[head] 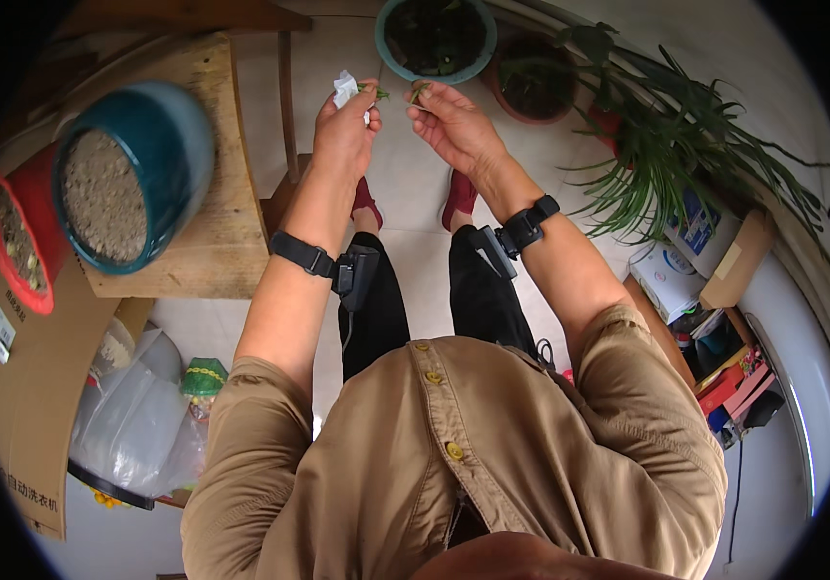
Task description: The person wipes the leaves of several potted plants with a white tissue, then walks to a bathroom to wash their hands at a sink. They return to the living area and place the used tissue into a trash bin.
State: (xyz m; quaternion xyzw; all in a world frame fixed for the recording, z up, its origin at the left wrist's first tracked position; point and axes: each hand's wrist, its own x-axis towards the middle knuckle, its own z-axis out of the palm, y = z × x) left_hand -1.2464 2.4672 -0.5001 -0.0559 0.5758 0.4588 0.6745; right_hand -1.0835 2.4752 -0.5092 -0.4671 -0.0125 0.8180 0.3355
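Observation:
In my left hand [346,130] is a crumpled white tissue [344,88], along with some green plant bits [380,93] that stick out past the thumb. My right hand [456,125] pinches a small green sprig [418,93] between thumb and fingertips. Both hands are raised in front of me, a short gap apart. Just beyond them, a round light-blue pot [386,47] filled with dark soil stands on the tiled floor. Close by on its right is a brown pot [536,116] with soil, partly in shadow.
A teal glazed pot [183,159] of dry soil and a red pot [48,301] are at left, by a wooden board [190,279]. A long-leaved potted plant [661,159] spreads at right. Below it sit boxes [665,279]. Plastic bags [125,413] lie lower left beside a cardboard box [30,406].

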